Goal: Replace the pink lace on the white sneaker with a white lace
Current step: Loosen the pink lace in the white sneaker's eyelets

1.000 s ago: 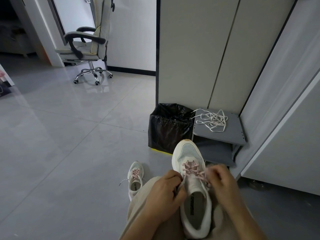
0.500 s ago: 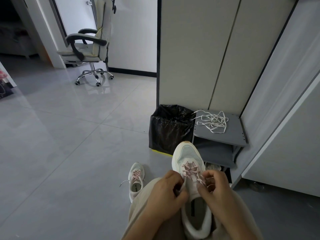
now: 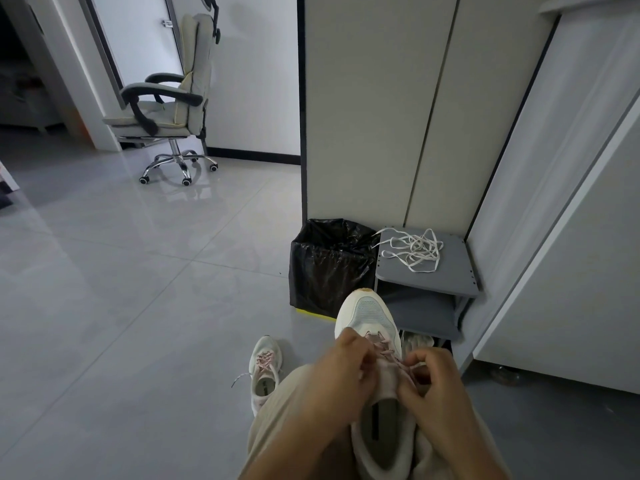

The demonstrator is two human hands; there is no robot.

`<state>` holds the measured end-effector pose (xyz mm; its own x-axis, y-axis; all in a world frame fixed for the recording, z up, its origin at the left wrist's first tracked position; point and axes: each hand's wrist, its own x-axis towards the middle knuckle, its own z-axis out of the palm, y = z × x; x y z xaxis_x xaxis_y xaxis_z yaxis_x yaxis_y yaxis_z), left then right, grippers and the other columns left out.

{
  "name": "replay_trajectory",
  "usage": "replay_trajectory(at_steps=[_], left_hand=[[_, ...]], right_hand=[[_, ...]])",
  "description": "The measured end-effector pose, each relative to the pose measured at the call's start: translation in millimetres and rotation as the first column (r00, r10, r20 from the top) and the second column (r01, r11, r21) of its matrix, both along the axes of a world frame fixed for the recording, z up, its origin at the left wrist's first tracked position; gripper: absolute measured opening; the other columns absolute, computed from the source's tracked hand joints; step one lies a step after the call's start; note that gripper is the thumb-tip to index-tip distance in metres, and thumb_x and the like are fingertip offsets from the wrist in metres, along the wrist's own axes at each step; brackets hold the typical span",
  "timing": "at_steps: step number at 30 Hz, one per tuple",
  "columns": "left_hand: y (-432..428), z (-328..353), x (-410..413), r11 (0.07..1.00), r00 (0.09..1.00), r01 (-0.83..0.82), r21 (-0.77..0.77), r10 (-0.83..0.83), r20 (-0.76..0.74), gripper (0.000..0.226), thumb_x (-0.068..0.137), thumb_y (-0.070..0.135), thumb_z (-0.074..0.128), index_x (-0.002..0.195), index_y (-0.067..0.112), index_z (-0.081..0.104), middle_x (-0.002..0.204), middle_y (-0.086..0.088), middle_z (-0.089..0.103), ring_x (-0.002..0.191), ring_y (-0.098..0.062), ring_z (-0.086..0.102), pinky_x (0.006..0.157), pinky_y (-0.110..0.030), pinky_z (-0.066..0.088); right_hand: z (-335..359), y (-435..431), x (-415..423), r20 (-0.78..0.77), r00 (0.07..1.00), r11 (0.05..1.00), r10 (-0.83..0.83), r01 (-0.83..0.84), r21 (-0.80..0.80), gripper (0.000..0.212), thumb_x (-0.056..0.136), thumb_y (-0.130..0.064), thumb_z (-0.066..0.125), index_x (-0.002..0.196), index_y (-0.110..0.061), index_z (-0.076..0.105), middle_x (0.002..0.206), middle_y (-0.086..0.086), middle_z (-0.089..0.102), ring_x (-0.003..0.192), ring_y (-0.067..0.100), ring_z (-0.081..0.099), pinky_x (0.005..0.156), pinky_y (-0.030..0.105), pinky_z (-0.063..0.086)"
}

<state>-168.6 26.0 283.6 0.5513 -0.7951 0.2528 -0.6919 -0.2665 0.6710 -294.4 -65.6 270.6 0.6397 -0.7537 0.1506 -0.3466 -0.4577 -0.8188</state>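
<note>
White sneaker (image 3: 367,317) lying sole down on the lap (image 3: 294,410), long axis running from near to far, toe pointing away toward the grey shelf unit (image 3: 460,275) and leaning a touch to the left, heel and open collar nearest the camera. Pink lace (image 3: 385,347) threaded in crosses over the tongue, partly hidden by both hands. Left hand (image 3: 341,372) at the left side of the lacing, fingers curled over the edge of the upper, fingertips at the upper crosses; not discernible whether pinching the lace itself. Right hand (image 3: 433,379) at the right side of the lacing, fingers curled inward, thumb and fingertips pinching a strand of pink lace just above the tongue. Hands close together, apart only by the width of the tongue. White lace (image 3: 414,249) in a loose tangle on the top board of the shelf unit, one end trailing over its left edge toward the bin (image 3: 329,265) lined with a black bag, just beside the unit. Second sneaker (image 3: 265,368), also laced in pink, on the tiled floor (image 3: 138,306) left of the lap, toe likewise pointing away. Office chair (image 3: 166,109) on castors well apart, at far left beside a doorway.
</note>
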Motion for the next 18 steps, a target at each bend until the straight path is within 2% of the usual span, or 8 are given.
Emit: replay_trajectory(at_steps=[1,3,4,5,8,9,12,18], left_hand=[[5,2,1,0.996,0.949,-0.046,-0.076,0.020,-0.313,0.013,0.088,0.005,0.054,0.081,0.016,0.056,0.090,-0.002,0.058,0.077,-0.015,0.055,0.066,-0.023,0.046],[17,6,3,0.929,0.547,-0.249,-0.274,-0.098,-0.831,0.022,0.087,-0.007,0.050,0.073,0.011,0.051,0.068,-0.003,0.059,0.061,-0.014,0.050,0.056,-0.023,0.040],[23,5,3,0.901,0.405,-0.307,-0.306,-0.168,-0.899,0.021,0.087,-0.009,0.049,0.074,0.008,0.049,0.063,-0.003,0.058,0.057,-0.014,0.048,0.054,-0.022,0.039],[27,6,4,0.908,0.402,-0.271,-0.320,-0.195,-0.894,0.018,0.087,-0.008,0.050,0.078,0.008,0.048,0.064,-0.002,0.058,0.057,-0.012,0.048,0.055,-0.021,0.039],[30,1,12,0.998,0.857,0.053,-0.040,-0.066,-0.511,0.024,0.084,0.009,0.063,0.089,0.025,0.046,0.077,0.009,0.052,0.064,-0.001,0.045,0.063,-0.014,0.040],[28,3,15,0.993,0.932,0.101,0.064,-0.072,-0.355,0.028,0.082,0.013,0.064,0.087,0.031,0.043,0.077,0.011,0.048,0.064,-0.002,0.043,0.063,-0.013,0.039],[18,16,20,0.993,0.985,0.073,0.090,-0.058,-0.162,0.028,0.082,0.016,0.063,0.080,0.034,0.041,0.070,0.011,0.045,0.061,-0.005,0.039,0.061,-0.018,0.036],[17,26,40,0.976,0.996,0.091,0.200,-0.089,-0.016,0.017,0.082,0.013,0.059,0.076,0.025,0.049,0.067,0.012,0.047,0.063,-0.006,0.043,0.062,-0.020,0.039]], right_hand=[[1,1,0,0.001,1.000,1.000,-0.003,0.003,0.002,0.027,0.076,-0.014,0.071,0.082,-0.029,0.050,0.096,-0.010,0.047,0.078,0.007,0.057,0.067,0.021,0.049],[2,2,-1,-0.002,1.000,1.000,0.005,-0.005,0.026,0.022,0.076,-0.018,0.070,0.082,-0.027,0.051,0.089,-0.009,0.052,0.074,0.007,0.056,0.063,0.020,0.046],[3,3,-1,-0.012,1.000,0.999,0.016,-0.015,0.038,0.020,0.076,-0.020,0.069,0.081,-0.028,0.052,0.084,-0.008,0.055,0.071,0.007,0.056,0.061,0.021,0.046],[3,3,0,-0.027,0.999,0.999,0.024,-0.023,0.039,0.019,0.077,-0.021,0.068,0.081,-0.030,0.052,0.081,-0.007,0.057,0.069,0.007,0.056,0.060,0.020,0.045],[0,3,2,-0.051,0.998,0.999,0.033,-0.032,0.029,0.021,0.080,-0.018,0.066,0.083,-0.032,0.051,0.086,-0.007,0.056,0.067,0.006,0.055,0.057,0.018,0.043],[1,3,3,-0.060,0.997,0.999,0.043,-0.041,0.025,0.021,0.081,-0.017,0.065,0.084,-0.032,0.050,0.088,-0.007,0.055,0.067,0.006,0.055,0.057,0.018,0.043],[3,4,3,-0.082,0.995,0.998,0.062,-0.060,0.029,0.021,0.081,-0.018,0.065,0.085,-0.032,0.050,0.090,-0.008,0.053,0.068,0.007,0.056,0.057,0.017,0.043],[4,6,-2,-0.071,0.995,0.997,0.077,-0.075,0.023,0.027,0.080,-0.016,0.068,0.086,-0.034,0.049,0.094,-0.010,0.053,0.075,-0.003,0.057,0.059,0.015,0.047]])
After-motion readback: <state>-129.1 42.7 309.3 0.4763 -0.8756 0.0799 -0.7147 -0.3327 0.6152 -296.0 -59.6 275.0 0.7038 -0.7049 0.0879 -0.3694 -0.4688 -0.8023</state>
